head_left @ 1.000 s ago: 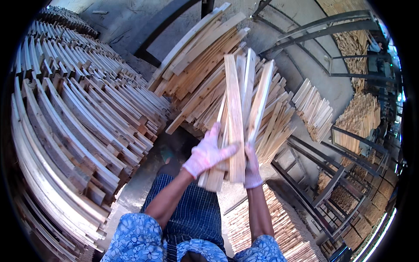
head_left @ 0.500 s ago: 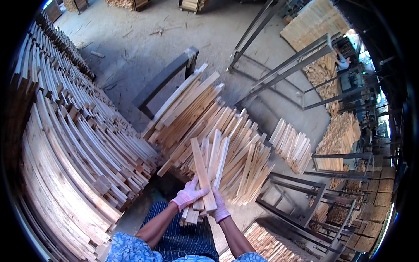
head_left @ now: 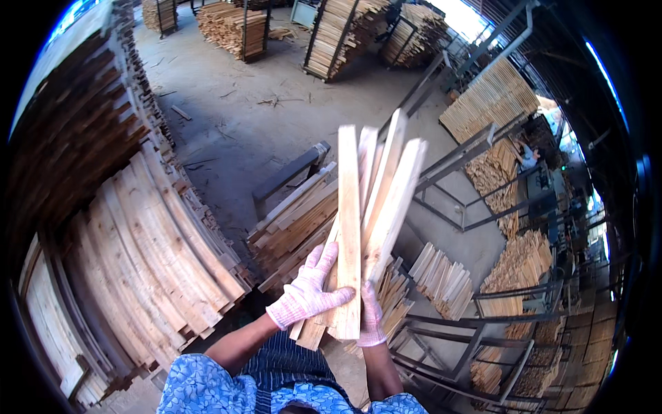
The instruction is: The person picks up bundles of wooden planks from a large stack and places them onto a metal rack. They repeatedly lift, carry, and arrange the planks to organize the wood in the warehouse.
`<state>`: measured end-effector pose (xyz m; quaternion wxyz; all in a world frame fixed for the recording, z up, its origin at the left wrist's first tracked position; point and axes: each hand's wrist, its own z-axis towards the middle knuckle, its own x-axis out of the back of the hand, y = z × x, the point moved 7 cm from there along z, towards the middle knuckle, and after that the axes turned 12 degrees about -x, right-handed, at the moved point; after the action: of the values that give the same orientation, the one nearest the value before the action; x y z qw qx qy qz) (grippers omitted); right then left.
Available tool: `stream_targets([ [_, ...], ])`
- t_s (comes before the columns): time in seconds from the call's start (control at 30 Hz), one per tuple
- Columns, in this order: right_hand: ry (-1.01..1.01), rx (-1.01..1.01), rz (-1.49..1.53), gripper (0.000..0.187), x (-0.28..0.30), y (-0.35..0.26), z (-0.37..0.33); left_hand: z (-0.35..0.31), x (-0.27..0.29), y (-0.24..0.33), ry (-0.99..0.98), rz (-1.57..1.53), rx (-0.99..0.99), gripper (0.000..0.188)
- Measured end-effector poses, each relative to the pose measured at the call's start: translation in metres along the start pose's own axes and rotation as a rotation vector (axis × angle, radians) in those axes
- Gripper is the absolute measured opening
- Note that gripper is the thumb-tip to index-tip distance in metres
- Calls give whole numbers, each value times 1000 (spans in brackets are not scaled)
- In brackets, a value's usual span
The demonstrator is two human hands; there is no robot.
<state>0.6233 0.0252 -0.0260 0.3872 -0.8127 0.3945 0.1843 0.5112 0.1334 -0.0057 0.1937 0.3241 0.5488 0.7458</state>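
A loose bundle of several pale wooden slats [head_left: 349,207] stands up between my two hands, its upper ends fanned apart. My left hand [head_left: 314,286], in a pinkish-white knit glove, presses the bundle from the left, with its thumb across the front slat. My right hand [head_left: 372,314], gloved alike, closes on the right side; its fingers are partly hidden behind the wood. Shorter slat ends poke out below my hands near my striped apron [head_left: 296,366]. Just beyond the bundle lies a heap of similar slats [head_left: 303,217], partly covered by the ones I hold.
A tall stack of boards [head_left: 148,255] rises close on my left. A dark metal frame bar [head_left: 289,169] stands behind the heap. A smaller slat pile [head_left: 441,279] and metal racks [head_left: 441,345] are on the right. Loaded racks [head_left: 234,27] line the far floor; a person [head_left: 527,155] is far right.
My hands have raised the slat bundle off the heap, closer and more upright. The view has tilted up, bringing more of the far racks into sight.
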Motion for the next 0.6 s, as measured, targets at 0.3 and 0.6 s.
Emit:
stream_targets([
  [0.3,56,316,-813,79,-124,-73,-16,-20,100,85,267,-513,-88,131],
  [0.6,-585,48,-965,102,-239,6,10,-142,131,55,722,-655,107,123],
])
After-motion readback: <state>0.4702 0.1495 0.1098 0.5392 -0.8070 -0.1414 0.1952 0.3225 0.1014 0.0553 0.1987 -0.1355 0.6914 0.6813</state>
